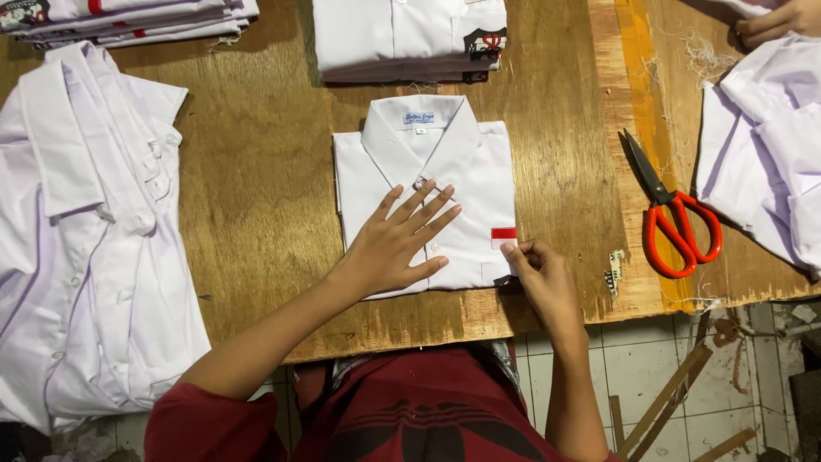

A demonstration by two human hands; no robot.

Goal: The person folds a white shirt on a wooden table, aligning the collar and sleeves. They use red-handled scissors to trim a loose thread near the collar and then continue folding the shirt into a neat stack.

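A folded white collared shirt (466,175) lies on the wooden table (265,222) in front of me, with a small red and white patch on its chest pocket. My left hand (395,244) rests flat on the shirt's front, fingers spread beside the button line. My right hand (539,272) pinches the shirt's lower right corner near the table's front edge, fingers curled on the fabric.
Orange-handled scissors (676,218) lie to the right. Unfolded white shirts (85,248) are heaped at left and others (770,154) at right. Stacks of folded shirts (402,38) sit at the back. Another person's hand (782,19) shows at the top right corner.
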